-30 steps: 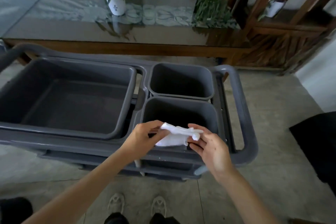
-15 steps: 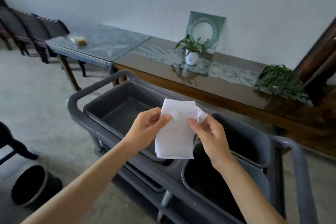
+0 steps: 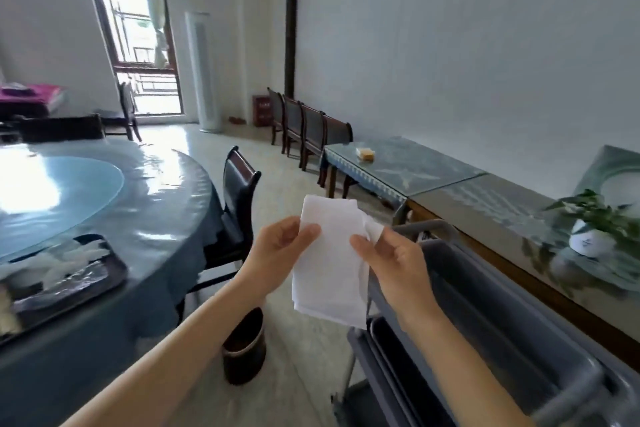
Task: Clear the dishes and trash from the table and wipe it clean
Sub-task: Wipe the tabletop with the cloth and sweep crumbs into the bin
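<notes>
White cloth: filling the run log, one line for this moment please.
left hand: pinches white folded cloth | right hand: pinches it | round blue-covered table: unwiped

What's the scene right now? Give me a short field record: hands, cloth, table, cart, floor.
left hand: pinches the white cloth's left edge
right hand: pinches its right edge
white cloth: folded, held up between both hands, hanging down
round table: to the left, blue cover, dark tray with whitish items near its edge
grey cart: lower right, beside the side table
bin: dark, on the floor by the round table
</notes>
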Tool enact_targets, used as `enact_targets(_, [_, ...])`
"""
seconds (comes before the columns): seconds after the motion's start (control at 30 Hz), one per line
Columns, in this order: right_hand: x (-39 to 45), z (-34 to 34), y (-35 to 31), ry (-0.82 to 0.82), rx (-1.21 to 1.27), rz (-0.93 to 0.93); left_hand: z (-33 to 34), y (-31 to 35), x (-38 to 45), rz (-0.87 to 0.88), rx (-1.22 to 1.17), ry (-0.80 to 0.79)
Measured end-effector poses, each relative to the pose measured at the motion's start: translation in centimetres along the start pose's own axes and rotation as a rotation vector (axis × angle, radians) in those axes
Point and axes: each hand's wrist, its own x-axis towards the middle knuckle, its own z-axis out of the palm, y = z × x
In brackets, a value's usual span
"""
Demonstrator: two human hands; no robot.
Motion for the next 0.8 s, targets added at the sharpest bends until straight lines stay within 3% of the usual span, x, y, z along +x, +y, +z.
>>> enact_targets(0.37, [1.6, 25.7, -4.6, -0.297, 0.121, -0.086, -24.1, 2.7, -5.3, 0.03, 0.191, 0.374])
enact_targets(0.8, [-3.5, 50.2, -6.6, -0.721, 0.203, -0.085, -44.8, 0.8, -18.4, -0.07, 0.283, 0.801])
